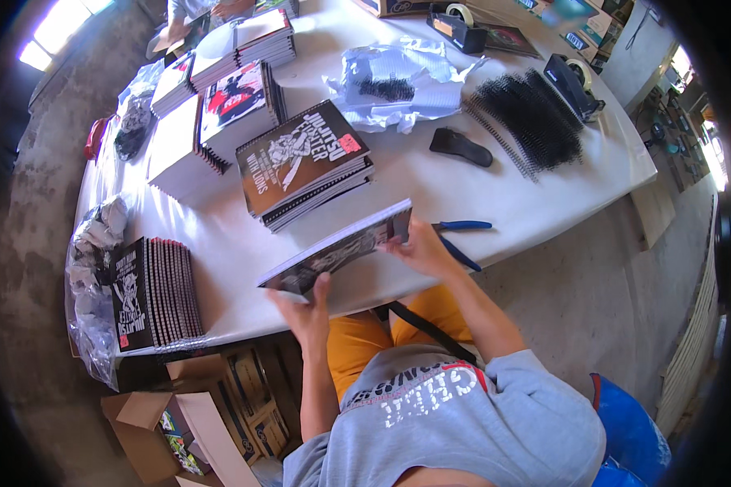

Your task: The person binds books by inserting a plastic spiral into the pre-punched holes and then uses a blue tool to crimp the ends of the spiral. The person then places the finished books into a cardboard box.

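Observation:
Between my two hands a dark-covered notebook [333, 253] stands on its long edge, tilted, over the table's near side. My left hand [300, 310] grips its lower left corner, thumb on the cover. At its right end my right hand [417, 250] pinches the edge with fingers and thumb. Just right of that hand lie blue-handled pliers [466, 226], partly hidden by it. Beyond the notebook rises a stack of brown-and-black spiral notebooks [304, 158]. Loose black spiral coils [532, 118] are piled farther right, with a black curved object [460, 147] nearer to me.
A row of spiral-bound notebooks [166, 288] stands at the table's left edge. More book stacks [175, 154] lie behind. Crumpled white wrapping [402, 77] holds more coils. Two tape dispensers [575, 88] stand far right. Open cardboard boxes [170, 434] sit below. Another person's hand [168, 36] shows far left.

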`<state>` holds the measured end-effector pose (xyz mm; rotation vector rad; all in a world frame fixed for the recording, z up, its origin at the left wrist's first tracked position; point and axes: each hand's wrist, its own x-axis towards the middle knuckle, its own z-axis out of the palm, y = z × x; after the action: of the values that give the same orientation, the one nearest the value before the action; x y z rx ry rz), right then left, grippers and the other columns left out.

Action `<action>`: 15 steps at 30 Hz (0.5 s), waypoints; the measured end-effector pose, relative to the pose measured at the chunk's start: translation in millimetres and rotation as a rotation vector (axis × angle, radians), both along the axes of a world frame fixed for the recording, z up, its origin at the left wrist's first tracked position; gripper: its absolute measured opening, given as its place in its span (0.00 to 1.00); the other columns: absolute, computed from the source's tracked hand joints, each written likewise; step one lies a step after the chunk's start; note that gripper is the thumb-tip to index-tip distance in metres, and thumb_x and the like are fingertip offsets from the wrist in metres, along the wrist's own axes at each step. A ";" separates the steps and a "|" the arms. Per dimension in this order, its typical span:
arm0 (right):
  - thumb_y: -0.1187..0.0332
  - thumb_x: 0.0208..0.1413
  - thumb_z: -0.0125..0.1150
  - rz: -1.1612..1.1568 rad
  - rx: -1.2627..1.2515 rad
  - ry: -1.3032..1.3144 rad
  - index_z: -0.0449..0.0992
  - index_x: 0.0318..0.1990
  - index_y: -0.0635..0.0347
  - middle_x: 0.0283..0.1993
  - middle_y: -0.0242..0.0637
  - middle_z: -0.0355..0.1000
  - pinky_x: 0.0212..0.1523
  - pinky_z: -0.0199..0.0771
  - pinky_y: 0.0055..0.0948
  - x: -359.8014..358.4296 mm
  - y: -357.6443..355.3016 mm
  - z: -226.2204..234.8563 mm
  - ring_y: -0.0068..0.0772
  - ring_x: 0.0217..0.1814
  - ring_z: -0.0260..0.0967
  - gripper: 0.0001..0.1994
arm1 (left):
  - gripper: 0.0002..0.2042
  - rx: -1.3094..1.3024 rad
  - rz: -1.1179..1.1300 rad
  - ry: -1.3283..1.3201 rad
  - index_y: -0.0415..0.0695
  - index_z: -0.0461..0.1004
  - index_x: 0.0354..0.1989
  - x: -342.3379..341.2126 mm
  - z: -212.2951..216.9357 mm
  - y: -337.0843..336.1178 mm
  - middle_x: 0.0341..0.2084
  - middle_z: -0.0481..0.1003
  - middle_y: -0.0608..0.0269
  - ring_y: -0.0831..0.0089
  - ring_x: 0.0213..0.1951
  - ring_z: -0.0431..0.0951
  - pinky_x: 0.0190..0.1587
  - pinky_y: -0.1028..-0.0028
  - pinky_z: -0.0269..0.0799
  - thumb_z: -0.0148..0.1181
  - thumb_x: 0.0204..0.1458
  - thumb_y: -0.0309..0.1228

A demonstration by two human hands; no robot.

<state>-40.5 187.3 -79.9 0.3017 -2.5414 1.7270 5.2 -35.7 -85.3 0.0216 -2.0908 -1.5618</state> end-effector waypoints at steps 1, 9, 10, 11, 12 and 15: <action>0.72 0.42 0.67 -0.019 0.003 0.110 0.60 0.53 0.69 0.29 0.47 0.73 0.29 0.73 0.29 2.3 -2.3 -5.5 0.36 0.28 0.75 0.30 | 0.35 0.010 0.099 0.130 0.37 0.48 0.57 0.7 7.1 2.8 0.48 0.63 0.55 0.72 0.50 0.64 0.56 0.65 0.58 0.65 0.45 0.27; 0.74 0.37 0.69 0.398 -0.093 0.066 0.66 0.44 0.60 0.42 0.35 0.70 0.48 0.66 0.33 -7.4 35.2 44.9 0.32 0.47 0.67 0.23 | 0.09 -0.839 0.059 0.228 0.49 0.73 0.34 -14.4 87.2 67.0 0.27 0.67 0.66 0.66 0.38 0.68 0.62 0.53 0.38 0.62 0.43 0.30; 0.75 0.39 0.68 0.297 -0.108 0.123 0.68 0.44 0.59 0.43 0.29 0.70 0.49 0.67 0.31 -19.5 65.7 53.2 0.27 0.47 0.66 0.22 | 0.09 -0.819 -0.032 0.247 0.49 0.73 0.34 -14.2 88.9 61.3 0.26 0.67 0.66 0.66 0.37 0.68 0.62 0.53 0.39 0.62 0.43 0.29; 0.74 0.41 0.67 0.060 -0.169 0.137 0.69 0.44 0.59 0.44 0.30 0.69 0.49 0.67 0.31 -39.3 91.9 60.1 0.25 0.47 0.66 0.19 | 0.09 -0.799 -0.118 0.256 0.49 0.73 0.34 -11.5 90.0 56.4 0.26 0.67 0.66 0.66 0.36 0.68 0.62 0.54 0.39 0.62 0.43 0.29; 0.72 0.44 0.64 -0.195 -0.135 0.138 0.69 0.44 0.59 0.42 0.34 0.70 0.46 0.68 0.30 -65.4 126.0 56.6 0.28 0.46 0.68 0.17 | 0.09 -0.782 -0.151 0.266 0.50 0.73 0.34 -11.1 90.8 56.0 0.25 0.66 0.67 0.67 0.35 0.68 0.62 0.55 0.40 0.62 0.42 0.28; 0.67 0.47 0.59 -0.743 0.648 0.283 0.72 0.41 0.60 0.39 0.47 0.71 0.44 0.69 0.40 -119.0 205.9 18.0 0.49 0.42 0.70 0.13 | 0.09 -0.747 -0.183 0.323 0.50 0.73 0.34 -13.6 87.4 60.2 0.26 0.66 0.67 0.67 0.37 0.68 0.62 0.55 0.38 0.62 0.42 0.27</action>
<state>-159.5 393.2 -61.9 -0.3267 -2.4414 0.5548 -8.5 24.4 2.1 -0.6525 -2.3090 -0.7178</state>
